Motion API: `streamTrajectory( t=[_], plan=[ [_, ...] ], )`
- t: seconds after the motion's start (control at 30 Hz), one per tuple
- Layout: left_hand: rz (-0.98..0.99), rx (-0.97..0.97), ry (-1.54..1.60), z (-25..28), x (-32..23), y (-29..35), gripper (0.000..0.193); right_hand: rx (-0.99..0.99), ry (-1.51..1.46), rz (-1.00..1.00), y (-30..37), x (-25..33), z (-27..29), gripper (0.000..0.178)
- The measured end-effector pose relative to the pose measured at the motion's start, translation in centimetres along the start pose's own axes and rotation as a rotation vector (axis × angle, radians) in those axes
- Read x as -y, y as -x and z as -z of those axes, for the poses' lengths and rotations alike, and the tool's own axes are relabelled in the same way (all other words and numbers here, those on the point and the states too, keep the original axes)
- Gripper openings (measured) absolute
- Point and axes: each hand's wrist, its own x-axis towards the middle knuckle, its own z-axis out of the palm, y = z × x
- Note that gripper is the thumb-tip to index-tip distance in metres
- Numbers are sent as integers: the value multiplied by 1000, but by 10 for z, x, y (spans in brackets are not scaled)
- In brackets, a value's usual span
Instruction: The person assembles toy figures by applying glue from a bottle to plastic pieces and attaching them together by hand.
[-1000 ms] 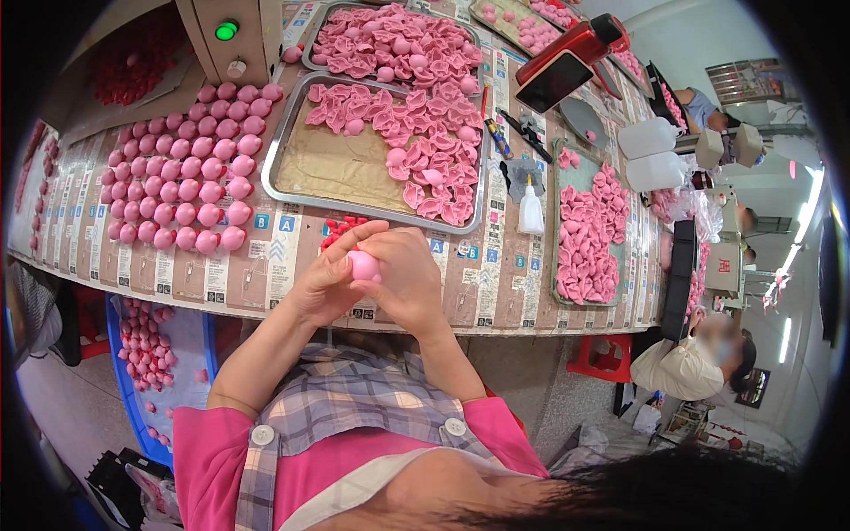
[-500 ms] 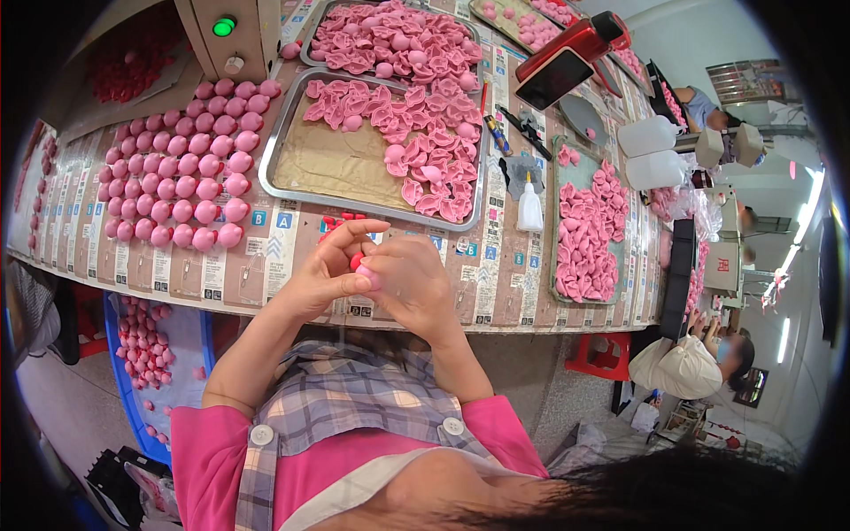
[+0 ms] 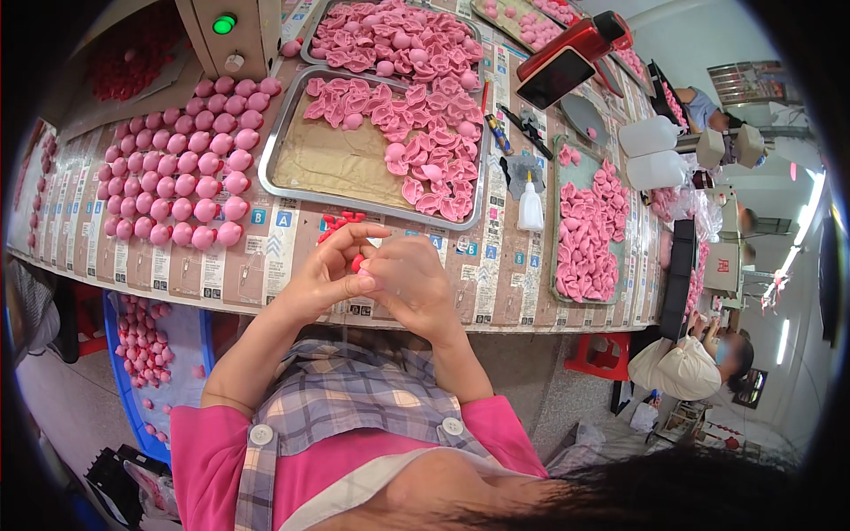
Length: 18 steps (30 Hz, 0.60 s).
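Note:
Just over the table's front edge, both my hands meet around one small piece. My left hand (image 3: 326,276) is closed, thumb and fingertips pinching it from the left. From the other side, the bent fingers of my right hand (image 3: 414,281) press on the same piece. Between the fingertips a red bit (image 3: 358,263) of it shows; the rest is hidden by my fingers. Right behind my hands lie several loose red pieces (image 3: 338,221). To the left stand rows of pink balls with red ends (image 3: 184,184).
Beyond my hands is a metal tray (image 3: 328,170) of pink shells. Right of it stand a white squeeze bottle (image 3: 530,211) and a green tray (image 3: 557,288) of pink parts. A machine with a green light (image 3: 225,25) stands far left. A blue crate (image 3: 129,394) is below the table.
My hands stay in nearly the same place. The pink part of the held piece that showed between my fingertips is now covered.

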Motion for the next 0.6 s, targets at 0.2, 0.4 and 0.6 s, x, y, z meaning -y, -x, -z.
streamTrajectory(
  t=[0.2,0.4,0.6],
  plan=[
    [-29,-23,-84,-3,-2,1,53,-12,-8,-28,1,3,0,29],
    [-1,-48,-26,-6,-3,2,54,5,-7,-43,4,3,0,35],
    [-30,-90,-72,-9,-2,3,52,5,2,-48,5,2,2,34]
  ],
)
